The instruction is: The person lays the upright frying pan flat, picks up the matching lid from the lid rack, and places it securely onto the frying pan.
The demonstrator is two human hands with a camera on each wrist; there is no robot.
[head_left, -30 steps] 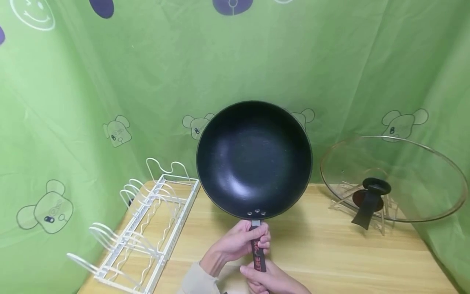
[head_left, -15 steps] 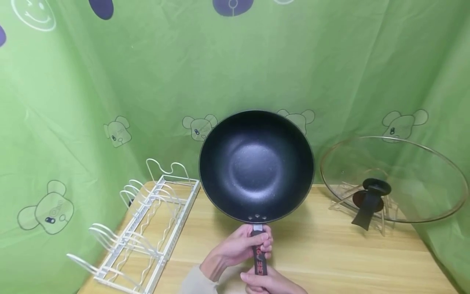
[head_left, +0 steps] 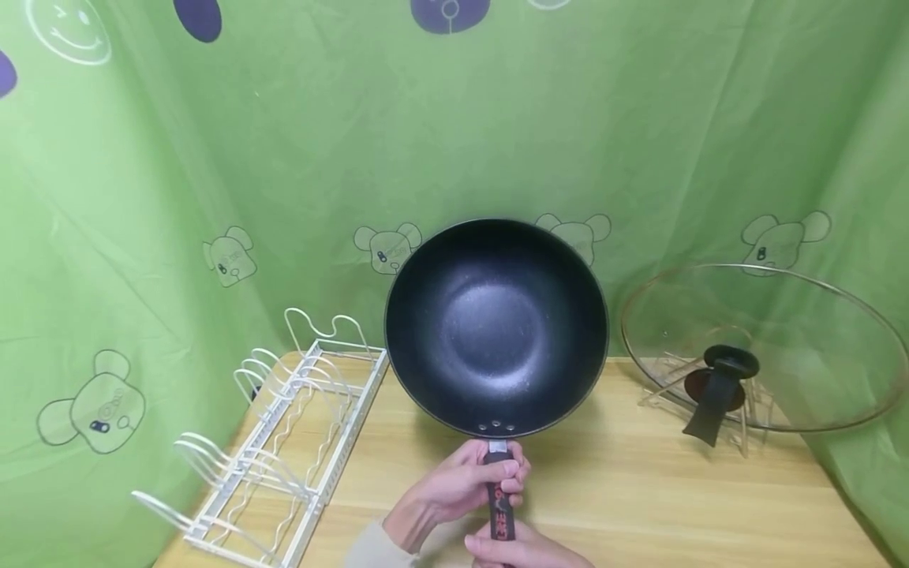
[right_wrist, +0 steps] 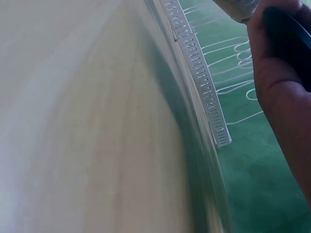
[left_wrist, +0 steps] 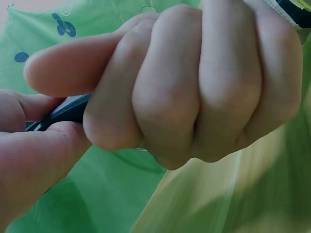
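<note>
A black wok [head_left: 497, 327] is held up above the table, its dark inside turned to the head camera and its handle [head_left: 501, 513] pointing down. My left hand [head_left: 458, 487] grips the handle just below the rivets, thumb across the front. Lower down, near the end of the handle, my right hand [head_left: 533, 548] holds on as well. In the left wrist view the curled fingers of the left hand [left_wrist: 194, 87] hide most of the handle. The right wrist view catches the right hand [right_wrist: 284, 97] at its edge, wrapped round the dark handle.
A white wire pan rack [head_left: 334, 442] lies along the left of the wooden table [head_left: 675, 505]. On the right, a glass lid [head_left: 817, 347] with a black knob leans on a small wire stand [head_left: 743, 426]. Green printed cloth [head_left: 568, 118] surrounds the table.
The wok has come down a little and tilted, so the shine on its inside has shifted. Both hands keep their grip on the handle. Rack and lid stay put.
</note>
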